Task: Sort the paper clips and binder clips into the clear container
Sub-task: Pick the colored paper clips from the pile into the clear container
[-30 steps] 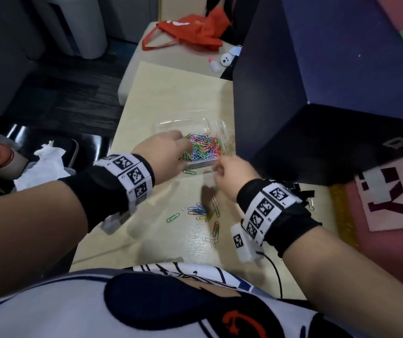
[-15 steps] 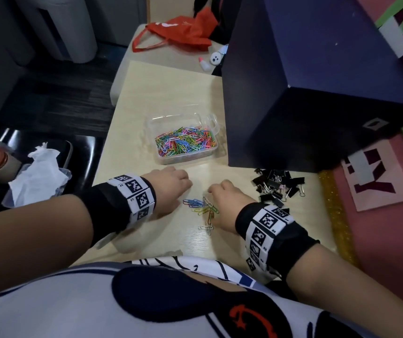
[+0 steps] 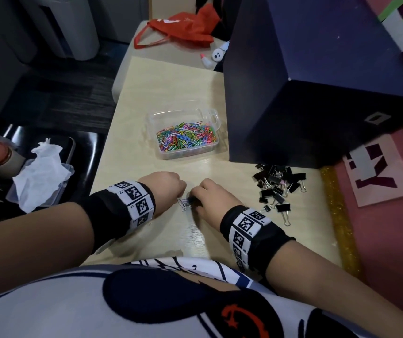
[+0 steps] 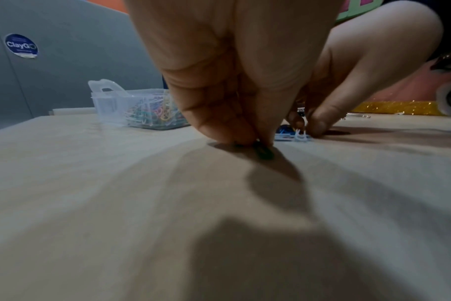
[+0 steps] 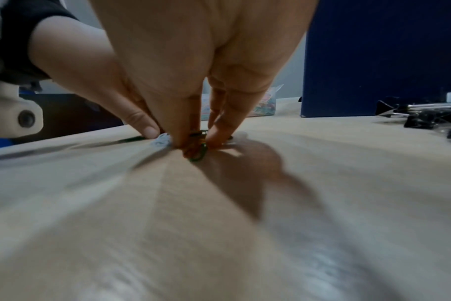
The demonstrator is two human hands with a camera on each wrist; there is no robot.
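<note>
On the table point(image 3: 161, 93), both hands now pinch loose paper clips point(image 3: 185, 203).
Left hand point(image 3: 163, 189) and right hand point(image 3: 210, 197) have drawn together; fingers point(image 5: 219, 130) curled onto clips.

Both hands, left point(image 3: 165, 189) and right point(image 3: 211, 196), fingertips pinched downward, nearly touching.

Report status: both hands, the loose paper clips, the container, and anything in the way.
Left hand pinching a dark clip; right hand pinching loose paper clips off the table. Clear container holds coloured clips. Binder clips unsorted. Path clear.
</note>
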